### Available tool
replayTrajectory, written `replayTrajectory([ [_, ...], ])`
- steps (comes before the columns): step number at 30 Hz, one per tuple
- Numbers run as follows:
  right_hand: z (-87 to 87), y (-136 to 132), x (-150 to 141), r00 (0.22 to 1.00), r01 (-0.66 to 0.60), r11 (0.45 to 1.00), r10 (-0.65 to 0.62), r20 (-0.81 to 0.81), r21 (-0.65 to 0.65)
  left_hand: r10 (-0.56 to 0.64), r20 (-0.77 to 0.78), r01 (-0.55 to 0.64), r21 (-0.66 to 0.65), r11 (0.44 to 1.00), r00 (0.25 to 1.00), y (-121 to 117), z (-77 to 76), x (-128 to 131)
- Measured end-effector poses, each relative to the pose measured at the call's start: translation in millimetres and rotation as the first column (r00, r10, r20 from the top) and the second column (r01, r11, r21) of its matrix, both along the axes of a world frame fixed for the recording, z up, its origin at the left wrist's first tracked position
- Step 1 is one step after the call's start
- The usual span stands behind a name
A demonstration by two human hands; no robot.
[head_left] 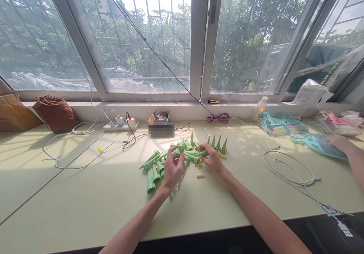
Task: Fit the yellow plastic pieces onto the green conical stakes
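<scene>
A heap of green plastic cone spikes point(159, 163) lies on the pale green table point(85, 193) below the window. Three or more cones point(218, 143) stand upright at the back of the heap. My left hand point(173, 170) is curled over the heap with its fingers pinching one green cone point(182, 150). My right hand point(211, 158) grips another green cone point(196, 154) that points left toward the left hand. Small yellow-tan pieces point(199, 175) lie between and behind the hands.
A white power strip point(121, 125) with cables and a small cardboard box point(159, 118) sit near the sill. A white cable point(287, 170) loops at the right. Teal packets point(273, 125) lie at far right, where another person's hand point(338, 142) rests. A brown bag point(55, 113) stands left.
</scene>
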State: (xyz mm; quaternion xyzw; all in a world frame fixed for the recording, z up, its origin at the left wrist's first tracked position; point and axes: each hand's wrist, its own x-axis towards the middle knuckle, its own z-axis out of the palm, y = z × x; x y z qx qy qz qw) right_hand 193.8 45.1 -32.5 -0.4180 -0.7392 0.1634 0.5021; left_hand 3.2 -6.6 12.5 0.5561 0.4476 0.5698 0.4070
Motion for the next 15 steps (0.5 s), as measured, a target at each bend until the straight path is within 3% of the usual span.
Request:
replayTrajectory([
  [5, -9.9, 6.8, -7.7, 0.998, 0.023, 0.999, -0.025, 0.066, 0.030, 0.006, -0.021, -0.006, 0.002, 1.000, 1.000, -0.1, -0.5, 0.0],
  [15, -5.3, 0.9, -7.3, 0.993, 0.089, 0.996, -0.090, 0.071, 0.013, 0.004, -0.058, -0.005, -0.011, 1.000, 0.998, -1.3, 1.4, -0.7],
])
